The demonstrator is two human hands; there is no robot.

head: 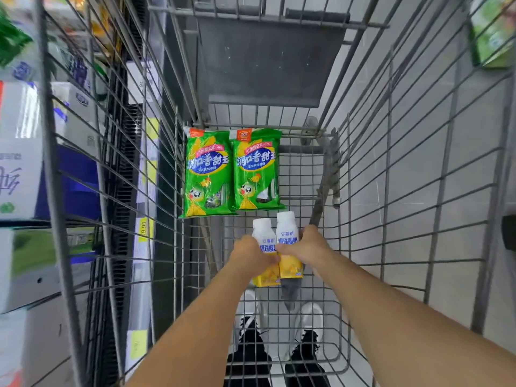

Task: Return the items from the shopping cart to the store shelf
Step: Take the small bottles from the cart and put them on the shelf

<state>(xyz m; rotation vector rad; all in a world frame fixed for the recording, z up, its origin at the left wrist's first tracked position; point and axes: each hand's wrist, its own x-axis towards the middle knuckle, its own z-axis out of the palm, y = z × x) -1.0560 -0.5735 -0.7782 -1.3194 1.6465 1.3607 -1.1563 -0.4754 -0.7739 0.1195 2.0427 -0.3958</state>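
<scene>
Two white-and-yellow yogurt bottles lie side by side on the wire floor of the shopping cart (363,169). My left hand (251,254) is wrapped around the left bottle (262,233). My right hand (312,244) grips the right bottle (287,230). Both arms reach down into the cart. Beyond the bottles lie two green sausage packs, one on the left (208,174) and one on the right (256,169), flat at the cart's far end.
The store shelf (25,152) runs along the left side of the cart, stacked with white and blue cartons and yellow price tags (143,227). The folded grey child seat flap (268,60) hangs at the cart's far end. Grey floor tiles lie to the right.
</scene>
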